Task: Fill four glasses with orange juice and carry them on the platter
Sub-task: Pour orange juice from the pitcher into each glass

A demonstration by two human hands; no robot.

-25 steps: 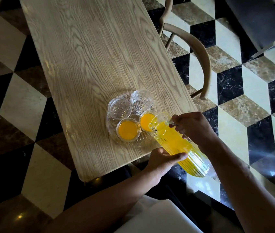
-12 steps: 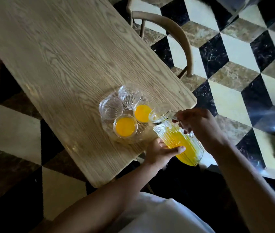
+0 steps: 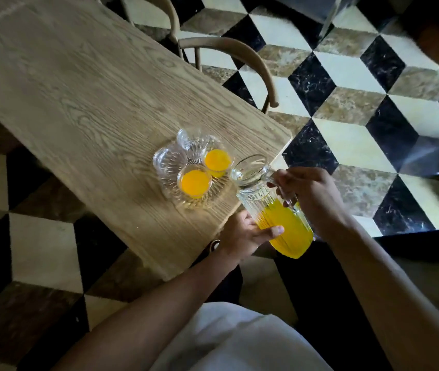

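A ribbed glass pitcher half full of orange juice stands nearly upright, off the table's near right corner. My right hand grips its handle. My left hand holds its lower body, thumb across the glass. On the table a clear glass platter carries several glasses. Two hold juice: one in front and one to its right beside the pitcher's spout. Two are empty: one on the left and one behind.
The platter sits near the right front corner of a long wooden table. A wooden chair stands at the table's right side. The floor has a black, cream and brown cube pattern.
The pitcher has tipped back from pouring into the right-hand glass to nearly upright, its spout now clear of the glass. The view has swung, so the table lies more diagonally.
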